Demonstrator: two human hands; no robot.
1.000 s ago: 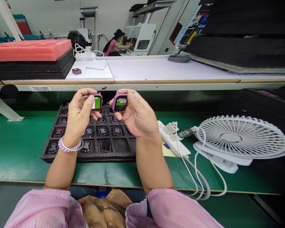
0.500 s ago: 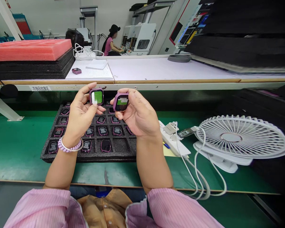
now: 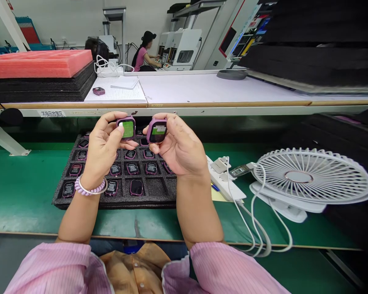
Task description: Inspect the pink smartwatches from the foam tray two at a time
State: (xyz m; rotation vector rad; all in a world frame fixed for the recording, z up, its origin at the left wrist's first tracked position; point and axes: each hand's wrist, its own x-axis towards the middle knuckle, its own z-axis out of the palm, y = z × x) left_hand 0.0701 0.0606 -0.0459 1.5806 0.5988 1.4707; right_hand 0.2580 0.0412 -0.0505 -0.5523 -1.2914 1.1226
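Note:
My left hand [image 3: 104, 149] grips a purple smartwatch body [image 3: 126, 128] whose screen glows green, with the thumb resting on the screen. My right hand [image 3: 178, 147] holds a second purple smartwatch body [image 3: 157, 131] showing a dark screen with a green band. Both are raised side by side above a black foam tray [image 3: 155, 192]. In the tray's pockets lie several more purple watch bodies [image 3: 136, 187] with dark screens.
A white desk fan [image 3: 309, 179] lies at the right, next to a white power strip [image 3: 225, 181] with cables. A raised white shelf [image 3: 221, 90] carries papers, one watch body [image 3: 98, 91] and pink foam on black foam sheets [image 3: 39, 75]. Another person works far behind.
My left thumb has moved across the left watch's screen and back onto it, and its display turned from part white to all green. The right hand has barely moved.

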